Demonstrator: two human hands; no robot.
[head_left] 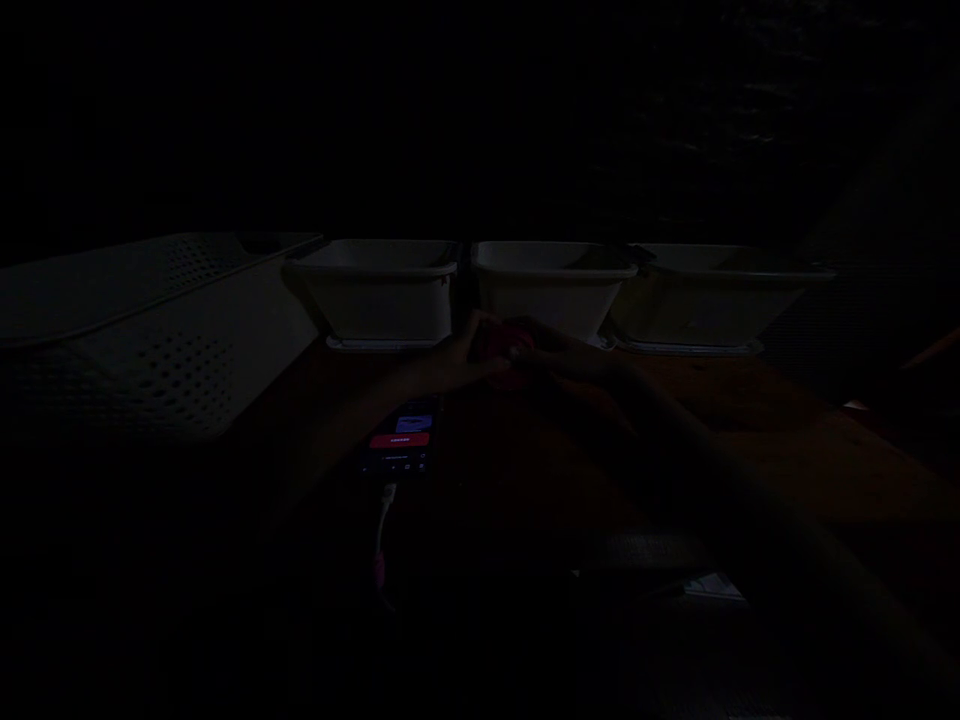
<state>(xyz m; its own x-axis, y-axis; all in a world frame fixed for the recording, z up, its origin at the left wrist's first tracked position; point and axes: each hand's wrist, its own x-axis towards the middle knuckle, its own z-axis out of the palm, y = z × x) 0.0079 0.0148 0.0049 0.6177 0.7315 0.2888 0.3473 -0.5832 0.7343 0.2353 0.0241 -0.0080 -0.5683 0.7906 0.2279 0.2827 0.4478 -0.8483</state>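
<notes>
The picture is very dark. A small dark red thing (504, 342) is held between both hands in front of the middle bin; its kind cannot be made out. My left hand (466, 358) grips it from the left, thumb along its near side. From the right, my right hand (561, 356) closes on the same thing, fingertips near its middle. Below my left forearm lies a phone (402, 440) with a lit screen, and a pale cable (384, 515) runs from its near end.
Three pale bins, left (390, 305), middle (551, 300) and right (701, 305), stand in a row along the far side of the wooden table (795, 440). At the left is a large pale basket (247, 350) with holes in its sides. Something pale (716, 586) shows below the table edge.
</notes>
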